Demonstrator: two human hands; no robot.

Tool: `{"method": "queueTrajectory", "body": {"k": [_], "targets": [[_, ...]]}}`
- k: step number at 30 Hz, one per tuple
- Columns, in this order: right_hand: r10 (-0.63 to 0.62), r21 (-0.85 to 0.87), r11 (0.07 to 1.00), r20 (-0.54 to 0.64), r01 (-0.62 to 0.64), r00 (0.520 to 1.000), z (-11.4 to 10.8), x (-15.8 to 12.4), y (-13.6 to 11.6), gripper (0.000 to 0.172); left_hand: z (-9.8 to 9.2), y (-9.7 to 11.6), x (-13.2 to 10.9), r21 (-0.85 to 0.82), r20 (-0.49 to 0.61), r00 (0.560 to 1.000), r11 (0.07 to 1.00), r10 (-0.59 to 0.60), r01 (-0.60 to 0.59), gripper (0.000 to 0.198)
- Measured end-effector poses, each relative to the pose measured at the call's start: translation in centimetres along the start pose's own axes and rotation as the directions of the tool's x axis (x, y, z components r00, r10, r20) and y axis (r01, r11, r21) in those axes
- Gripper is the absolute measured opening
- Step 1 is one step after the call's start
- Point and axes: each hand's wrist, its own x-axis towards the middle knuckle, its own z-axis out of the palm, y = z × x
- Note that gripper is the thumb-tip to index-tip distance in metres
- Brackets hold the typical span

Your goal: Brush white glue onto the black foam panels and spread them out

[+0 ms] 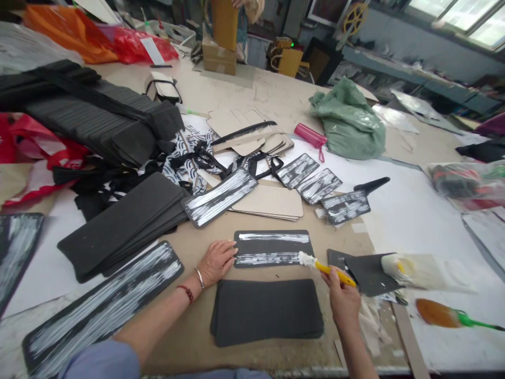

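Note:
A dark rectangular panel [272,247] lies flat before me, with two white glue stripes along its long sides. My left hand [219,259] rests at its left edge, fingers stretched out, fingertips touching it. My right hand [342,295] grips a yellow-handled brush [335,275]; the white-coated bristles touch the right end of the lower stripe. Below lies a stack of plain dark panels [268,313]. A glue-streaked panel [221,197] sits above, and a longer streaked one [104,310] lies left, partly behind my left forearm.
Dark strips [126,226] and a long bundle of dark pieces [94,113] occupy the left. Beige boards [268,201] lie ahead. At right are a whitish container [410,269] and an orange-bristled brush [437,313]. A person's hand [238,2] shows at the far side.

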Motion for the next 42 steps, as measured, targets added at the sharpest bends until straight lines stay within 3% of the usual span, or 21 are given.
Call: {"method": "queueTrajectory", "body": {"k": [4,10,13,15,17,19,21,22,25,27,32,37,40,42], "targets": [[0.026,-0.012,1.0,-0.06,-0.027,0.998,-1.7,1.7,0.7,0.055,0.0,0.0,0.1,0.012,-0.006,1.0,1.0,0.003,-0.003,0.02],[-0.251,-0.182,0.957,-0.126,0.226,0.96,-2.4,2.1,-1.1,0.056,0.1,0.1,0.0,0.01,-0.026,1.0,1.0,0.007,-0.007,0.021],[-0.488,-0.243,0.853,-0.061,0.462,0.87,-0.6,0.8,-2.4,0.047,0.1,0.0,0.0,0.008,-0.03,1.0,1.0,-0.002,0.002,0.021],[-0.589,-0.194,0.789,0.029,0.583,0.808,1.2,-1.4,-3.5,0.039,0.2,-0.1,0.0,0.003,-0.028,1.0,1.0,-0.005,0.006,0.022],[-0.638,-0.077,0.756,0.139,0.65,0.758,3.1,-4.2,-4.7,0.03,0.3,-0.2,-0.1,-0.005,-0.028,1.0,1.0,-0.001,0.001,0.022],[-0.676,0.068,0.716,0.315,0.694,0.666,4.2,-6.6,-5.9,0.026,0.4,-0.3,-0.1,-0.016,-0.031,1.0,1.0,0.0,0.0,0.022],[-0.703,0.15,0.689,0.375,0.709,0.604,4.6,-7.5,-6.6,0.027,0.5,-0.3,-0.2,-0.024,-0.026,1.0,1.0,-0.011,0.01,0.022],[-0.712,0.148,0.684,0.351,0.714,0.609,4.5,-7.3,-6.7,0.027,0.5,-0.2,-0.2,-0.025,-0.021,1.0,1.0,-0.019,0.019,0.022],[-0.692,0.015,0.712,0.178,0.702,0.699,4.3,-5.7,-6.3,0.022,0.3,0.1,-0.1,-0.029,-0.003,0.999,0.998,-0.049,0.049,0.022],[-0.674,-0.036,0.729,0.136,0.683,0.726,4.6,-5.4,-6.1,0.023,0.2,0.3,-0.1,-0.032,-0.005,0.998,0.998,-0.062,0.062,0.022],[-0.673,0.218,0.736,0.336,0.64,0.659,6.5,-8.8,-8.7,0.022,0.2,0.4,-0.2,-0.021,-0.029,0.998,0.998,-0.055,0.055,0.02],[-0.492,0.306,0.861,0.293,0.407,0.82,9.4,-8.2,-10.8,0.027,0.2,0.6,-0.4,0.01,-0.044,0.997,0.998,-0.058,0.058,0.021],[-0.392,0.296,0.906,0.328,0.301,0.859,10.7,-6.6,-10.1,0.034,0.0,0.8,-0.3,0.033,-0.028,0.997,0.997,-0.074,0.075,0.02],[-0.366,0.245,0.923,0.314,0.298,0.876,10.6,-6.0,-9.7,0.037,-0.1,0.8,-0.2,0.046,-0.015,0.997,0.996,-0.08,0.08,0.019]]}}
